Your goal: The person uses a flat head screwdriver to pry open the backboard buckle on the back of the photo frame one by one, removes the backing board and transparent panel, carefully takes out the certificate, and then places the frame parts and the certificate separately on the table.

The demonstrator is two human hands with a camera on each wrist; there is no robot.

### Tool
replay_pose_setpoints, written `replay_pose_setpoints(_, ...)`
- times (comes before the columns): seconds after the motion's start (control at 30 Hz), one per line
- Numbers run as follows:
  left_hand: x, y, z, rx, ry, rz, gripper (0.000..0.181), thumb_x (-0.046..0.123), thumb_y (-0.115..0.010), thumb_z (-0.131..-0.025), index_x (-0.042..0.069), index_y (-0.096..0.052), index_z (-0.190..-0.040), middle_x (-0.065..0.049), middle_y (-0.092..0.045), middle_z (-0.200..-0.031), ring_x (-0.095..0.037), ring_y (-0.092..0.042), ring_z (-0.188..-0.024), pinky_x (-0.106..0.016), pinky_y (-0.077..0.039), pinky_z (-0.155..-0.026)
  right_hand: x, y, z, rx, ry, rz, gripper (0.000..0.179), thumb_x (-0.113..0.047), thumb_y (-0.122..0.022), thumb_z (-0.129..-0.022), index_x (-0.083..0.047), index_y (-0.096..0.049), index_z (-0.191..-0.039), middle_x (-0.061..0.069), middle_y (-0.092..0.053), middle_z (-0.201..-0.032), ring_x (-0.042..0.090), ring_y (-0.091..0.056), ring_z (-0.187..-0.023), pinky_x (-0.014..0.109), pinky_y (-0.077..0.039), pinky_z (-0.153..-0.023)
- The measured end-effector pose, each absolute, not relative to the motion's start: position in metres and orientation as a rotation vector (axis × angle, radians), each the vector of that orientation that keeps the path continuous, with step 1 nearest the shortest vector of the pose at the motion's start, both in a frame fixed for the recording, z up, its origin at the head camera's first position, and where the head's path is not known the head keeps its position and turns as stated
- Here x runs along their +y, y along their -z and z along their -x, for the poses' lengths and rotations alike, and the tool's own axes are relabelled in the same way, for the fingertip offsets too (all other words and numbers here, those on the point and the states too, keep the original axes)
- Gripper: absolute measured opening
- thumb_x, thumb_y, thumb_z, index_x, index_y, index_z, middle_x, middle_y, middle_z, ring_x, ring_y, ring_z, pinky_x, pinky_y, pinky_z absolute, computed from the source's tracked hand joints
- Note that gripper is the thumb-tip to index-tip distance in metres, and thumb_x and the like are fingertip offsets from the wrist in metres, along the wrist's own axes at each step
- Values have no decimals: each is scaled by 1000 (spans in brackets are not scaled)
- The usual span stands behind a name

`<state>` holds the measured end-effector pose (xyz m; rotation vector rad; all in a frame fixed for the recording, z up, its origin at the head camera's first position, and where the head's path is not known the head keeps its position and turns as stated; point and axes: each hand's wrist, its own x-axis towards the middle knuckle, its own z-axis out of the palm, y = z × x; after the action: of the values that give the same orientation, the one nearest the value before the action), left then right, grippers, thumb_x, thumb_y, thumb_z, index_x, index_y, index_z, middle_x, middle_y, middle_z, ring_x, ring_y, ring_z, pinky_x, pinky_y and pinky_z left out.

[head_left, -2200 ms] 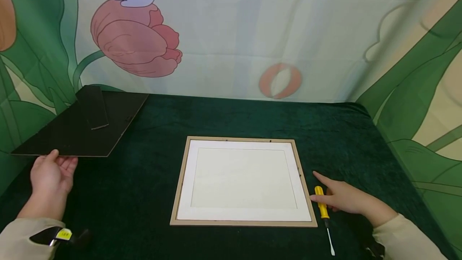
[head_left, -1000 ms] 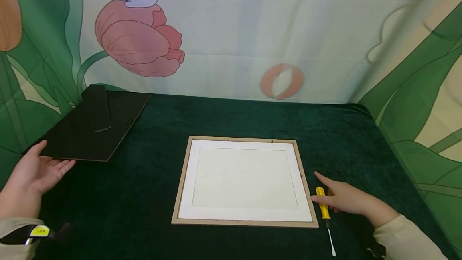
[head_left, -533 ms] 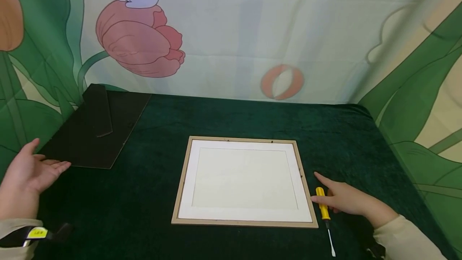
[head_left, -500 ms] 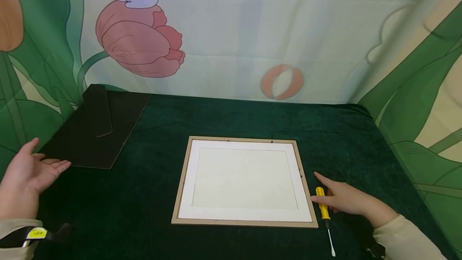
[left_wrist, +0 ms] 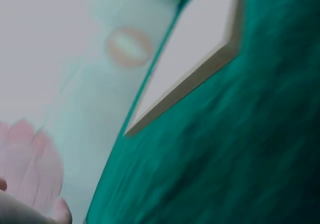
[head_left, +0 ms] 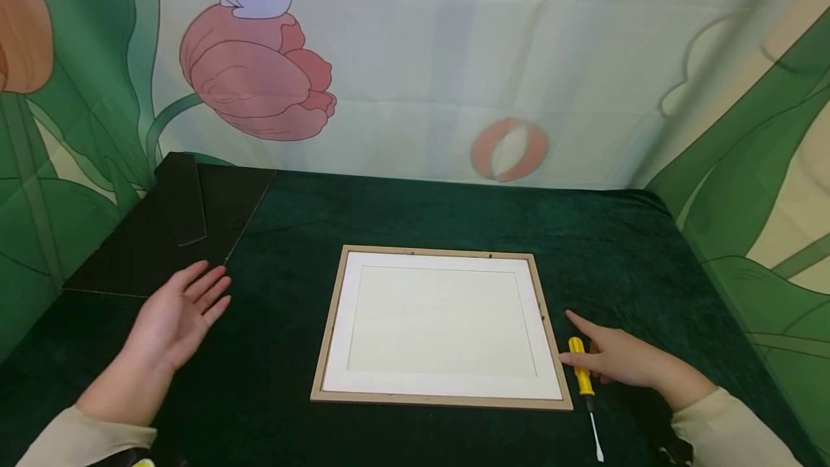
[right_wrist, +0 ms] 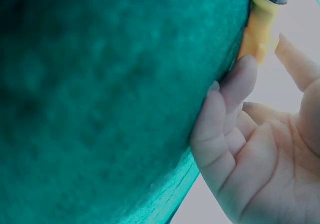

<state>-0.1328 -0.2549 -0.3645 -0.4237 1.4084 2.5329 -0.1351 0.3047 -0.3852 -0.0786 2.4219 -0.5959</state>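
My left hand [head_left: 170,323] is palm up above the cloth with its fingers spread and nothing in them. Behind it, at the far left, a black frame backing board [head_left: 139,261] with a folded stand strip [head_left: 184,204] lies flat; the hand overlaps its near edge. A light wooden picture frame [head_left: 327,323] lies in the middle, holding a white mat [head_left: 441,385] around a pale rectangle. My right hand [head_left: 625,359] rests at the frame's right side, index finger extended. Its thumb crosses over the yellow screwdriver handle [head_left: 583,382]; in the right wrist view the loosely bent fingers hold nothing.
Dark green velvet cloth [head_left: 415,207] covers the table. A printed curtain [head_left: 402,56] with flowers and leaves hangs along the back and both sides. The screwdriver's metal tip [head_left: 598,449] points toward the near edge.
My left hand lowered the backing board onto the cloth at the far left, let go of it, and has moved right toward the frame. The right hand, frame and screwdriver have stayed put.
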Motion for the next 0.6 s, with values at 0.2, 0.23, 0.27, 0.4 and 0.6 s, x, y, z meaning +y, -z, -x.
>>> replay_pose_setpoints(0.2,-195,361,121,2220,-1795,-23,62,41,-41,-99,6,-22,-146,-18,-23,-149,-35,-29,-133,-52,-28,-104,304,387,135,2428,559,66,95,-56,-57,-84,1,-15,-147,7,-52,-74,18,-52,-63,32,-44,-59)
replay_pose_setpoints(0.23,-186,361,119,2336,-1645,-122,59,40,-43,-98,6,-28,-144,-17,-29,-146,-34,-34,-130,-53,-32,-101,304,388,135,2427,557,64,95,-57,-57,-84,1,-15,-147,7,-52,-73,18,-52,-63,32,-44,-59)
replay_pose_setpoints(0.27,-179,361,116,2438,-1484,-229,56,38,-46,-98,6,-34,-141,-15,-33,-144,-33,-37,-129,-52,-34,-100,304,388,135,2427,557,63,95,-57,-57,-84,1,-15,-147,7,-52,-74,18,-52,-63,32,-44,-59)
replay_pose_setpoints(0.4,-150,363,104,2690,-827,-699,49,33,-58,-93,11,-48,-135,-7,-45,-139,-24,-46,-123,-46,-41,-95,304,387,136,2427,569,69,95,-56,-58,-84,1,-15,-147,7,-52,-79,19,-52,-63,32,-45,-59)
replay_pose_setpoints(0.6,-123,369,94,2656,-384,-1034,49,35,-62,-89,11,-54,-131,-2,-55,-130,-16,-55,-114,-39,-46,-92,304,386,137,2428,573,80,95,-55,-58,-85,2,-15,-147,8,-52,-85,18,-52,-63,32,-45,-59)
